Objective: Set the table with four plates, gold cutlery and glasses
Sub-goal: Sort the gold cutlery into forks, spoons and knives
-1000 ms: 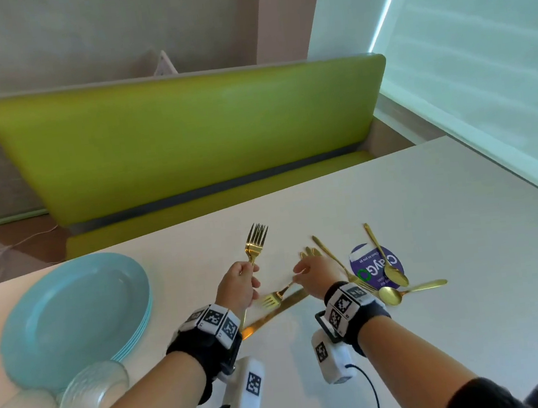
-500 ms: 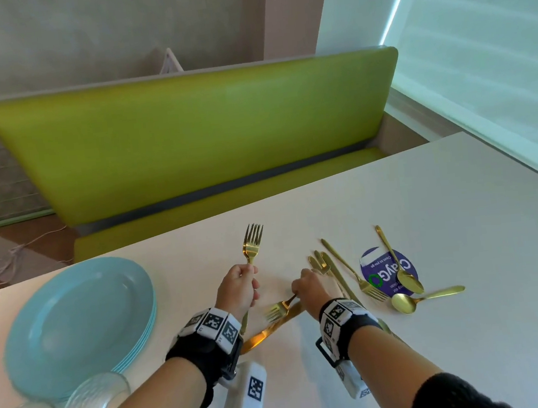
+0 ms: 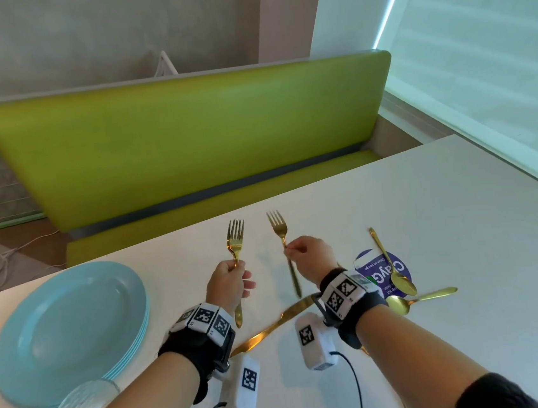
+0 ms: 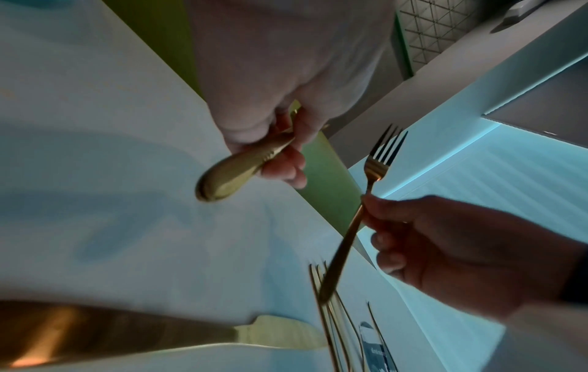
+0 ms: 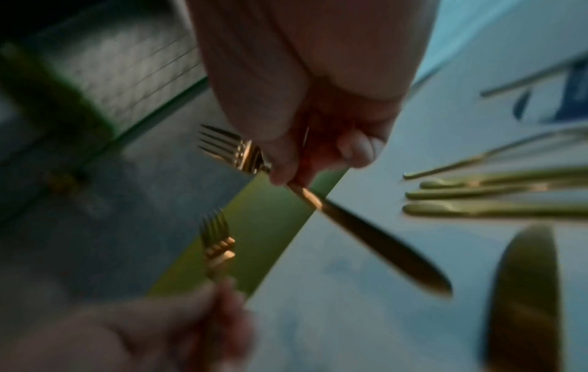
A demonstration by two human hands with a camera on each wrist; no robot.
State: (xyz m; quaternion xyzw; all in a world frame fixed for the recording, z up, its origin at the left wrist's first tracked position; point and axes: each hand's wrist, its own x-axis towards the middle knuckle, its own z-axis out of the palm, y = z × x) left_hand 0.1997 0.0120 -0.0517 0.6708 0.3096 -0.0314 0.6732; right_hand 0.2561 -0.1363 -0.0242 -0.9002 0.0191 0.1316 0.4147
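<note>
Plates (image 3: 68,328) left of spoons (image 3: 398,276)

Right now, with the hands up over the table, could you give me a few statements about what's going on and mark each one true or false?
1. Each hand holds a gold fork. True: the left hand holds one fork and the right hand pinches another fork.
2. The forks' tines point toward the green bench. True.
3. The blue plates are laid out at four places. False: they sit in one stack at the left.
4. Two gold spoons lie to the right of the hands. True.
5. The gold knife is in the left hand's grip. False: it lies on the table.
</note>
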